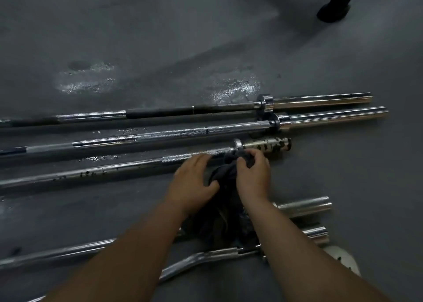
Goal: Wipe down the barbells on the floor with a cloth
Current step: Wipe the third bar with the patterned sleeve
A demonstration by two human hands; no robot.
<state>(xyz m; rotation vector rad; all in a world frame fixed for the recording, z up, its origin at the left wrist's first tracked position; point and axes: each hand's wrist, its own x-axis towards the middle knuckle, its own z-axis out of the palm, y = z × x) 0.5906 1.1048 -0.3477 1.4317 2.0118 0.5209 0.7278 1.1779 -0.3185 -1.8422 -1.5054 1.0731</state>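
Several chrome barbells lie side by side on the grey floor. The third one, a worn bar with a spotted sleeve, runs just beyond my hands. A dark cloth is bunched between both hands beside that bar, near its collar. My left hand holds the cloth's left side, fingers reaching toward the bar. My right hand pinches the cloth's upper edge with curled fingers. The far bar and the second bar lie beyond. Nearer me are a straight bar and a curved bar, partly hidden by my arms.
Wet shiny patches mark the floor beyond the bars. A person's dark shoe and leg stand at the top right. A white shoe shows at the lower right, by two chrome sleeve ends.
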